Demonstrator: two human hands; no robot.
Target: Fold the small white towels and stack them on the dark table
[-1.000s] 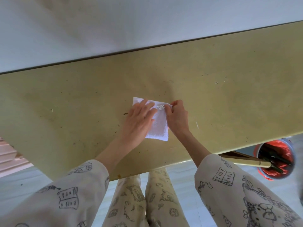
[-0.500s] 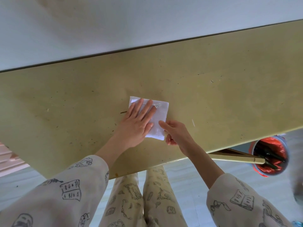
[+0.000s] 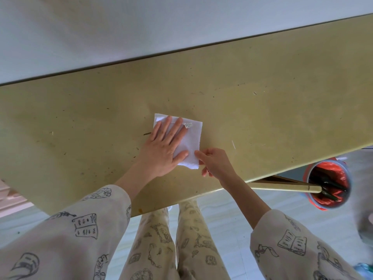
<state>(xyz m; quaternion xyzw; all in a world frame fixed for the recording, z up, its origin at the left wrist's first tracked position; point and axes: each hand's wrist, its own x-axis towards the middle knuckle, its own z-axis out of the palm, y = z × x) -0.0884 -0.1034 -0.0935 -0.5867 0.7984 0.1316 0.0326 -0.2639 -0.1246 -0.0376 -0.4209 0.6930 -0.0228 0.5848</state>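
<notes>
Fingers [image 3: 168, 126] of your left hand [image 3: 161, 150] are lying straight and flat, pressing the small folded white towel [image 3: 192, 138] onto the olive-yellow table [image 3: 262, 110]. Your right hand [image 3: 215, 161] is pinching the towel's near right corner.

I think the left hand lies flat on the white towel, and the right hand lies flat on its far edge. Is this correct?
Not quite. In the head view the left hand does lie flat on the white towel, but the right hand is at its near right corner, fingertips touching that edge, not flat on the far edge.
</notes>
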